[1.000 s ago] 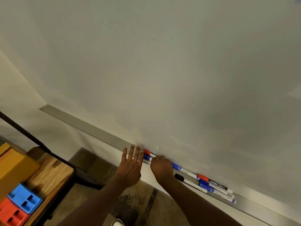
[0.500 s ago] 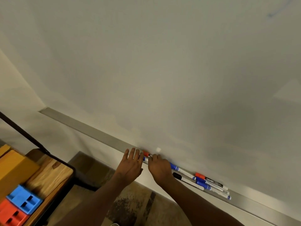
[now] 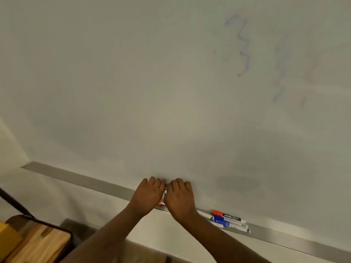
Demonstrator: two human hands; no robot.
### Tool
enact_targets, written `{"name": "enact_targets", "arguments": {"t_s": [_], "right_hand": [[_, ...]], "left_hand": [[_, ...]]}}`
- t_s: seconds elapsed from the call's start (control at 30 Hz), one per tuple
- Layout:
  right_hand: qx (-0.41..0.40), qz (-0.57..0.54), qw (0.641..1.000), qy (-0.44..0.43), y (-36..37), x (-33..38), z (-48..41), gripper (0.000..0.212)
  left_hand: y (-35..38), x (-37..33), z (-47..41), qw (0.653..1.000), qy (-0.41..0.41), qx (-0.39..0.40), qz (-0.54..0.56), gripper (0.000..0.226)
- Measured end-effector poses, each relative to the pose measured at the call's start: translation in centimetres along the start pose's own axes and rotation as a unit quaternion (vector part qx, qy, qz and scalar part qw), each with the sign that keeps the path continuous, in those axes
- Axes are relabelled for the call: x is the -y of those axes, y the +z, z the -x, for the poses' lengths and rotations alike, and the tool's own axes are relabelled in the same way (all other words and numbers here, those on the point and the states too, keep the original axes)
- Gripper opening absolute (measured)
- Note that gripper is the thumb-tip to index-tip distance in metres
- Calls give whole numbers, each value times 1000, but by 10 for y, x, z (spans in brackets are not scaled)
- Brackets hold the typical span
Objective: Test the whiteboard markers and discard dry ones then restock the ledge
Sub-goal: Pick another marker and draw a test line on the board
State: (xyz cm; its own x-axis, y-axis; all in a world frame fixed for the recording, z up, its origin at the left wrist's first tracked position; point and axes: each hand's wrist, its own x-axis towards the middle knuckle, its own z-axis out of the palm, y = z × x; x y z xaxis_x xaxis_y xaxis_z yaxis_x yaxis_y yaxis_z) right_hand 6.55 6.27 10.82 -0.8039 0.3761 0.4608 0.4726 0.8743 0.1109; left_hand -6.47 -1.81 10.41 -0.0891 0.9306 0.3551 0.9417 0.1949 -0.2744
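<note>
My left hand and my right hand are side by side against the bottom of the whiteboard, just above the grey ledge. Their fingers curl round a red marker held between them; only its red end and a strip of white barrel show. Right of my right hand, several markers lie on the ledge: a red-capped marker and blue-capped markers. Faint blue squiggles mark the board's upper right.
A wooden surface with a black bar stands at the lower left. The wall below the ledge is plain white. The ledge runs on to the right edge of view.
My left hand has left its flat rest on the ledge and closed in beside my right. Both hands now hold the red marker, lifted slightly against the board. The view has tilted upward.
</note>
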Motion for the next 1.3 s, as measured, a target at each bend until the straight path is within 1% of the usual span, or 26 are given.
{"name": "enact_targets", "arguments": {"t_s": [0.07, 0.13, 0.2, 0.33, 0.4, 0.5, 0.63, 0.73, 0.77, 0.87, 0.9, 0.93, 0.97, 1.07, 1.1, 1.17, 1.2, 1.23, 1.27, 1.3], "right_hand": [[4, 8, 1000, 2, -20, 4, -4, 8], [-3, 20, 1000, -6, -39, 7, -5, 10], [-15, 36, 999, -20, -54, 11, -3, 11], [-48, 72, 995, -53, -83, 18, 3, 7], [-56, 91, 993, -56, -98, 20, 5, 9], [-77, 124, 988, -52, -118, 16, 10, 11], [-72, 138, 987, -47, -135, 9, 20, 15], [-53, 134, 988, -51, -138, 6, 29, 18], [-47, 139, 988, -54, -138, 6, 31, 19], [-42, 146, 987, -60, -141, 1, 31, 18], [-46, 153, 985, -61, -143, -1, 30, 17], [-48, 160, 984, -66, -145, -4, 29, 17], [-50, 166, 982, -73, -147, -7, 27, 17], [-42, 181, 979, -84, -157, -16, 27, 17], [-35, 184, 979, -80, -162, -18, 27, 17], [-12, 185, 981, -62, -166, -18, 26, 17], [-1, 181, 983, -41, -172, -17, 29, 19], [7, 164, 986, -2, -181, -17, 32, 26], [8, 137, 989, 48, -193, -19, 33, 35], [1, 113, 989, 99, -206, -25, 38, 42]], "left_hand": [[-19, 4, -6, 1000, 20, -24, 1, 31], [-38, 11, -7, 998, 45, -38, 3, 26], [-53, 24, -4, 995, 87, -48, -1, 25], [-78, 51, -4, 977, 206, -54, -2, 29], [-89, 55, -9, 970, 236, -54, 13, 28], [-101, 48, -15, 963, 255, -77, 42, 25], [-109, 34, -18, 968, 236, -75, 49, 33], [-115, 26, -18, 975, 210, -33, 64, 30], [-119, 25, -19, 976, 202, -8, 77, 28], [-125, 24, -23, 969, 195, 18, 151, 20], [-124, 22, -27, 965, 195, -7, 177, 28], [-122, 19, -30, 961, 188, -5, 204, 39], [-121, 18, -33, 955, 184, 9, 231, 43], [-127, 16, -44, 959, 162, 55, 228, 33], [-127, 13, -49, 958, 170, 54, 225, 32], [-129, 5, -57, 959, 174, 66, 213, 31], [-126, 6, -58, 962, 170, 72, 202, 29], [-123, 15, -56, 967, 151, 75, 190, 28], [-116, 32, -54, 976, 116, 56, 173, 28], [-104, 55, -48, 983, 86, 8, 161, 26]]}}
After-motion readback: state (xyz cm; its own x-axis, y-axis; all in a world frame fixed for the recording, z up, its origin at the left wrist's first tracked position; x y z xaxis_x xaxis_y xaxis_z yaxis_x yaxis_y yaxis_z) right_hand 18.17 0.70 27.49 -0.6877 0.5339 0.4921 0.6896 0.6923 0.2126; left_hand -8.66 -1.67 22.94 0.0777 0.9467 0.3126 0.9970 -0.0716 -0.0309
